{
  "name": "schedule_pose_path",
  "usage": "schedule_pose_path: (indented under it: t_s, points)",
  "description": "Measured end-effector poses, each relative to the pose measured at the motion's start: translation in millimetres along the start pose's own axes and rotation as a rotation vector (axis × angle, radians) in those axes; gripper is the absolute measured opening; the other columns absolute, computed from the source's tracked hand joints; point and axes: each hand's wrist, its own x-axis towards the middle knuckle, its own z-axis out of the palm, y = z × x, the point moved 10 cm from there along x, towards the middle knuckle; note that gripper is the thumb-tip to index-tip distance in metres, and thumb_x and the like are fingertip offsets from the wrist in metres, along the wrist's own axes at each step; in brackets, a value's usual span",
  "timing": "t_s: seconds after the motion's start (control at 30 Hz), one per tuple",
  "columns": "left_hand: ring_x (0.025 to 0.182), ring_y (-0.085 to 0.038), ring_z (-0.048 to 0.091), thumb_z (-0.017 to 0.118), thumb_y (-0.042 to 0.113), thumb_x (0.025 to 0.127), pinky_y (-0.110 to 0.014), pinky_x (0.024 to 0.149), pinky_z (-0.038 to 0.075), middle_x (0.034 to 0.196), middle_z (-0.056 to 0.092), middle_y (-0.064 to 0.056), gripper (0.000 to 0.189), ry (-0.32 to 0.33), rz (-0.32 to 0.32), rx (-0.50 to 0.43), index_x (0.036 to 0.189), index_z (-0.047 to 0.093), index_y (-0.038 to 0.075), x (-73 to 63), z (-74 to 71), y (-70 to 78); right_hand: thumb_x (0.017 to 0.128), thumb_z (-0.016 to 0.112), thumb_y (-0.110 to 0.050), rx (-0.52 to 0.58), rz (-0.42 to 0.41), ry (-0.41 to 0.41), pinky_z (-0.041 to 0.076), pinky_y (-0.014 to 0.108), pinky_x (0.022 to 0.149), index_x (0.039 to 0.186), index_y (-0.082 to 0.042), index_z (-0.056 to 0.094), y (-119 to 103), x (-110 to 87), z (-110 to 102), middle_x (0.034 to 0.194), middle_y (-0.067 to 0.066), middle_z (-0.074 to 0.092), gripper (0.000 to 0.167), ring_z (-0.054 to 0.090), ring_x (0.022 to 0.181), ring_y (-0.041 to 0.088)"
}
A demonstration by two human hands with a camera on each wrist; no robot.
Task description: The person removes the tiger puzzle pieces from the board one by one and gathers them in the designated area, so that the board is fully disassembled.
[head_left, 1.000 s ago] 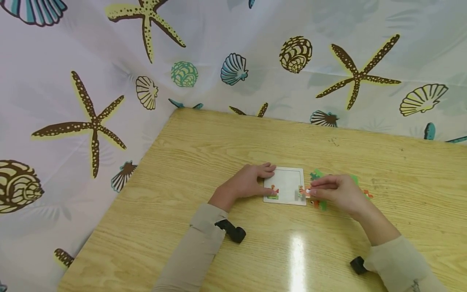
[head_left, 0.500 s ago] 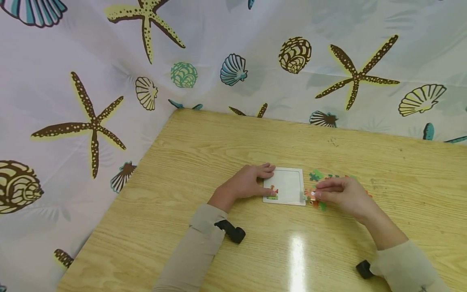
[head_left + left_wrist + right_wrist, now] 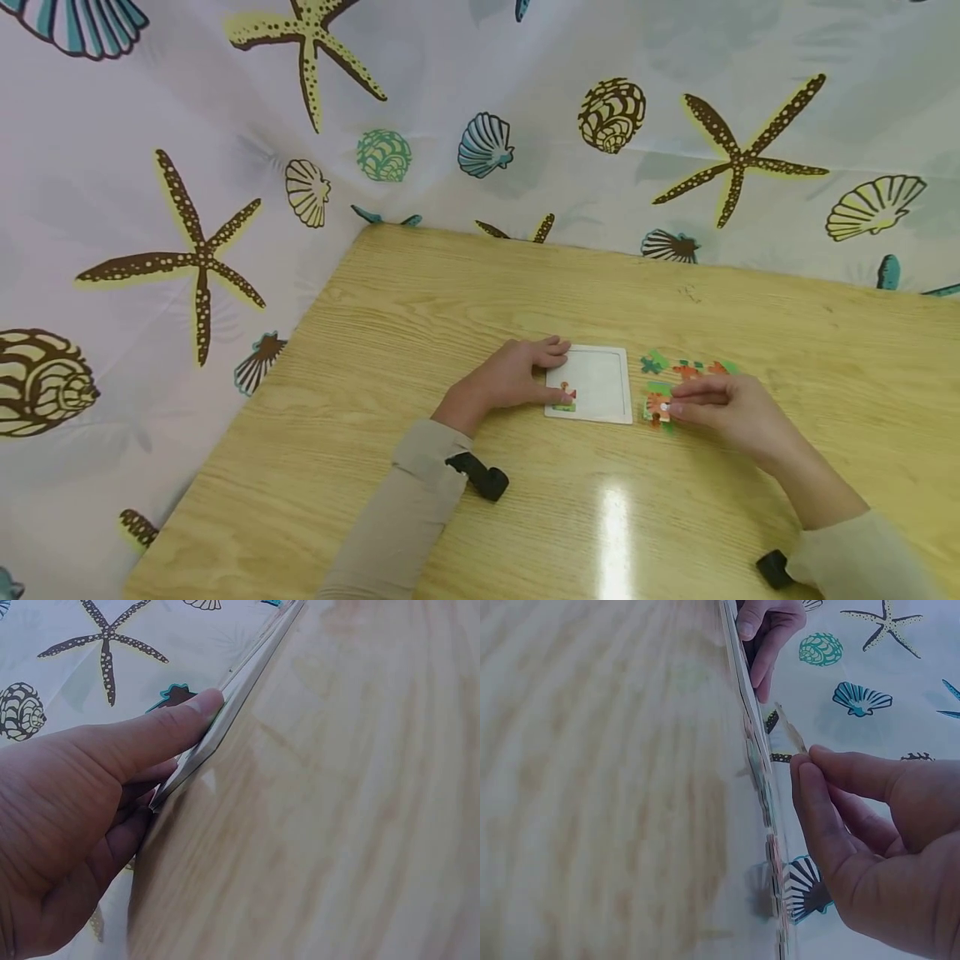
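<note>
My left hand [image 3: 517, 372] rests on the left side of a white puzzle board [image 3: 602, 383]. Its thumb lies on a small puzzle piece [image 3: 567, 407] in the board's lower left corner, and its other fingers touch the upper left edge. To the right of the board, my right hand [image 3: 738, 417] pinches a puzzle piece [image 3: 791, 729] between thumb and fingertips. The right wrist view shows that piece edge-on, tilted and raised off the table. From the head it appears over loose orange and green pieces, so its outline is hard to separate.
More loose puzzle pieces [image 3: 686, 370] lie behind the right hand, with a green one [image 3: 654, 362] near the board's right edge. All of this is on a wood-grain table [image 3: 450, 275]. A shell-and-starfish cloth [image 3: 420, 75] hangs behind and at the left.
My right hand has moved right, away from the board's right edge to over the loose pieces, keeping its pinched piece. The left hand stays on the board.
</note>
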Motion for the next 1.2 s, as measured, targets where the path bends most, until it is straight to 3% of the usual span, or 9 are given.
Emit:
schedule_pose_path:
  t_s: [0.27,0.5,0.73,1.2]
  points:
    - [0.153,-0.014,0.026,0.08,0.036,0.085,-0.038,0.124,0.026,0.158,0.039,0.003,0.074,-0.008,-0.008,0.01,0.145,0.05,0.008,1.7,4.3,0.6,0.092,0.074,-0.027,0.069,0.0,-0.002,0.057,0.02,0.081,0.125,0.005,0.064,10,-5.9,-7,0.111,0.007,0.075,0.048,0.071,0.093,0.002]
    - [0.152,-0.013,0.025,0.08,0.037,0.085,-0.038,0.124,0.025,0.158,0.04,0.004,0.074,-0.005,-0.008,0.007,0.145,0.05,0.008,1.8,3.2,0.0,0.092,0.074,-0.03,0.06,0.013,-0.007,0.057,0.019,0.081,0.129,0.005,0.062,14,-8.3,-9,0.113,0.007,0.075,0.052,0.071,0.094,0.0]
    - [0.153,-0.015,0.024,0.08,0.037,0.085,-0.039,0.124,0.025,0.16,0.038,0.004,0.075,-0.012,-0.012,-0.004,0.146,0.049,0.008,-0.6,2.3,0.1,0.093,0.073,-0.022,0.068,-0.016,-0.003,0.057,0.02,0.081,0.126,0.008,0.063,16,-10.1,-12,0.113,0.011,0.074,0.046,0.071,0.093,0.001]
    - [0.154,-0.015,0.023,0.08,0.037,0.086,-0.039,0.124,0.024,0.16,0.037,0.003,0.075,-0.016,-0.015,-0.01,0.147,0.048,0.008,-1.5,0.9,-0.7,0.094,0.072,-0.024,0.082,0.026,-0.014,0.058,0.022,0.079,0.128,0.007,0.062,25,-13.0,-19,0.109,0.003,0.075,0.048,0.071,0.093,0.002]
